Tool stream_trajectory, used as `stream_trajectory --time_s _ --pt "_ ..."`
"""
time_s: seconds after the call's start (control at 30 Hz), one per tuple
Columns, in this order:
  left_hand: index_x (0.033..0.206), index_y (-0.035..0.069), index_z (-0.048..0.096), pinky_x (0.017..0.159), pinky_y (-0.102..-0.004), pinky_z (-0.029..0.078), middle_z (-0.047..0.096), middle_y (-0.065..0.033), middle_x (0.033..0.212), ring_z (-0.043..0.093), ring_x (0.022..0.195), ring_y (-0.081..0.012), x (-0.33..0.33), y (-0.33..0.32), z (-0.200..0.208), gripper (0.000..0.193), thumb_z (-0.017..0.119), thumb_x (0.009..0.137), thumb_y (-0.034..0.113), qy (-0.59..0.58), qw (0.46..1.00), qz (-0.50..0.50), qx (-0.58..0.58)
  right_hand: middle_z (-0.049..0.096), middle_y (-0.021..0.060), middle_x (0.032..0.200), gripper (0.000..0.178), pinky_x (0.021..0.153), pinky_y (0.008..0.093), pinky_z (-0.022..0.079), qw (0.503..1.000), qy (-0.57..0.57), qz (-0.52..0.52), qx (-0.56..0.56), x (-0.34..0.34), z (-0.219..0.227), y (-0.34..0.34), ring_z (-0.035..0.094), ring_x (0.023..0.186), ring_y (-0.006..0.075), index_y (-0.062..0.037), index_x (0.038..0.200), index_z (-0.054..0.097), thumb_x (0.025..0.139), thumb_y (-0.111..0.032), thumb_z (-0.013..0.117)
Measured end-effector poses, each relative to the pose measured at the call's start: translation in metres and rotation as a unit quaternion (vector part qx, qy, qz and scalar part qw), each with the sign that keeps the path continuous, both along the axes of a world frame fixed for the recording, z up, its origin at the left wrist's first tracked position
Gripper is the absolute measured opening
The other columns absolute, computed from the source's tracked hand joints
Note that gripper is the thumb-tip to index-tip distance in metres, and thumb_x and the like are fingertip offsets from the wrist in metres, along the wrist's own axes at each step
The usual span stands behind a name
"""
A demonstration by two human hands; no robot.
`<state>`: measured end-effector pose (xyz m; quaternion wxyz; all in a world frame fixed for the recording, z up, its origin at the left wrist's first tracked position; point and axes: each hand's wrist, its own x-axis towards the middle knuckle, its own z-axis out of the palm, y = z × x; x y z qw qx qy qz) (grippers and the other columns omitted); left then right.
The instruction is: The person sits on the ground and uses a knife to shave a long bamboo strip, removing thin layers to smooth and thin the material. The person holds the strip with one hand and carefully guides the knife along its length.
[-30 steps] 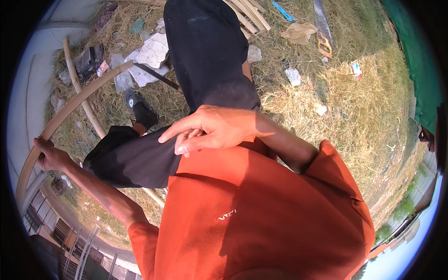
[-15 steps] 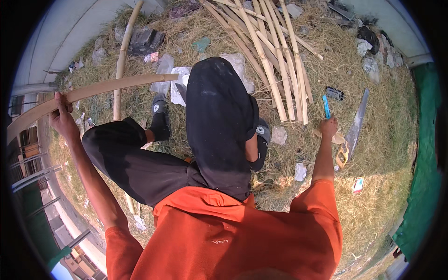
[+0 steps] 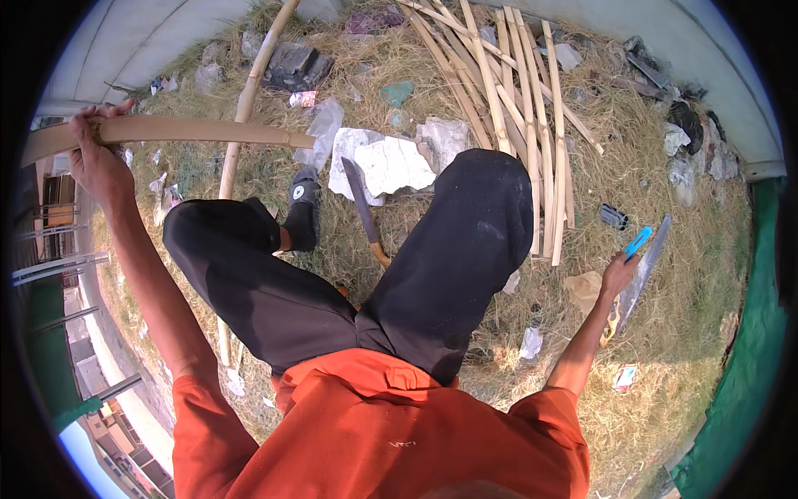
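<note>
While the left hand (image 3: 101, 162) pinches a flat bamboo strip (image 3: 208, 130) out to the left, the right hand (image 3: 619, 274) is wrapped round a slim blue tool (image 3: 638, 241) beside the saw (image 3: 648, 270). Apparently a readying step, it calls for a steady strip.

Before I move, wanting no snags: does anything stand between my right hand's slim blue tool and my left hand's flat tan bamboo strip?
Yes: in this view, your bent, black-clothed right knee stands between the blue tool and the tan strip.

head-worn fisheye view, from above the wearer's orange shirt (image 3: 349, 432), facing steeply down, shirt close, dry grass (image 3: 665, 399) farther off
</note>
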<state>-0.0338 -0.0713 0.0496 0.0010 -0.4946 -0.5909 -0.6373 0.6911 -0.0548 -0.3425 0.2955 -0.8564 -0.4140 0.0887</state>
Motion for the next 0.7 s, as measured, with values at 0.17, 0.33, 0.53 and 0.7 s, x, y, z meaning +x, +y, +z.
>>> stream_trajectory --time_s 0.17,0.33,0.53,0.7 --pt "0.098 -0.003 0.05 0.08 -0.0392 0.05 0.053 -0.0098 0.075 0.064 0.076 -0.0283 -0.02 0.033 0.018 0.032 0.043 0.102 0.029 -0.015 0.996 -0.061 0.063 0.04 -0.0029 0.059 0.027 0.048 0.0249 0.027 0.906 0.336 0.06 0.252 -0.126 0.222 -0.004 0.035 0.05 0.0068 -0.0066 0.077 0.048 0.095 -0.025 0.054" --pt "0.095 -0.002 0.051 0.067 -0.0365 0.048 0.051 -0.0089 0.073 0.06 0.067 -0.0257 -0.044 0.067 -0.005 0.028 0.051 0.099 0.025 -0.093 0.983 -0.142 0.069 0.044 -0.0013 0.051 0.034 0.048 0.0278 0.033 0.812 0.437 0.38 -0.072 -0.346 0.275 -0.018 0.042 0.047 0.009 -0.0002 0.085 0.067 0.096 -0.029 0.053" --pt "0.091 -0.001 0.051 0.058 -0.0331 0.047 0.049 -0.0082 0.07 0.055 0.061 -0.0228 -0.062 0.05 -0.045 0.033 0.056 0.096 0.031 -0.163 0.965 -0.183 0.098 0.068 0.0211 0.085 0.026 0.08 0.0439 0.052 0.894 0.141 0.347 -0.245 -0.532 0.039 -0.052 0.066 0.08 0.0402 -0.0004 0.095 0.068 0.084 -0.024 0.065" --pt "0.094 0.001 0.049 0.056 -0.0325 0.042 0.045 -0.0068 0.071 0.049 0.061 -0.0201 -0.063 0.016 -0.048 0.031 0.052 0.098 0.031 -0.224 0.955 -0.166 0.105 0.067 0.0236 0.09 0.031 0.08 0.0488 0.051 0.949 0.048 0.27 -0.156 -0.54 -0.067 -0.09 0.065 0.086 0.043 -0.0039 0.106 0.063 0.084 -0.025 0.067"
